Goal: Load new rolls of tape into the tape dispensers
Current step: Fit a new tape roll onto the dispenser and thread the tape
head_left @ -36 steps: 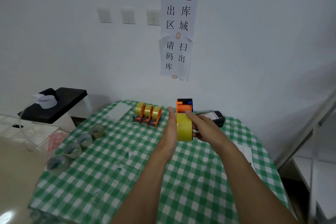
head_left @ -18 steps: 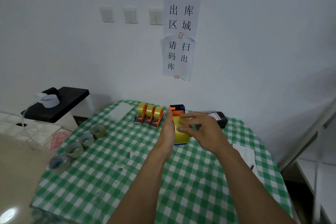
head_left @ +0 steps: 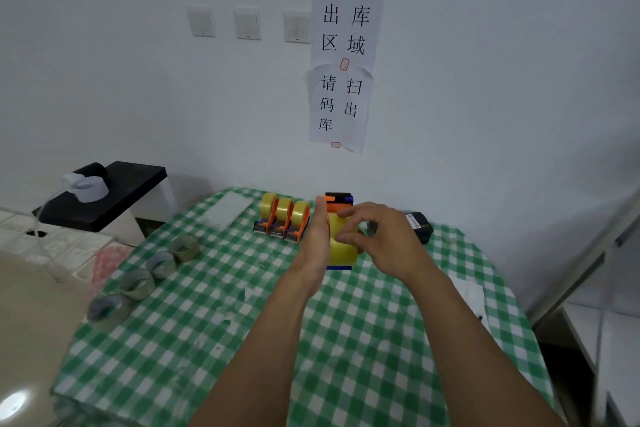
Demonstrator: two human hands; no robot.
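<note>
We have the orange dispenser [head_left: 336,204] between our two hands over the middle of the desk [head_left: 242,340], somewhat toward its far edge, with the yellow tape roll [head_left: 341,251] sitting in it. The next move turns on how the roll lies. Its flat faces look left and right, so its axle runs across from one palm to the other. The dispenser's long axis runs away from us, orange head at the far, upper end and blue foot at the near, lower end. We cannot tell whether that foot touches the cloth.

Our left hand [head_left: 320,236] stands on edge, fingers straight and together, laid flat against the left side of roll and frame as a backstop. Our right hand [head_left: 384,241] comes in from the right and is the nearer to the roll's band. Its fingers [head_left: 346,237] are curled onto the yellow surface, one up by the orange head and another lower down; the thumb is hidden. We judge this to be the seating or threading step, so the right hand should do the work, pressing across toward the braced left palm.

The three loaded dispensers [head_left: 284,220] stand just left of our left hand, nearer the far edge. The empty cores [head_left: 136,284] line the left edge, well apart.
</note>
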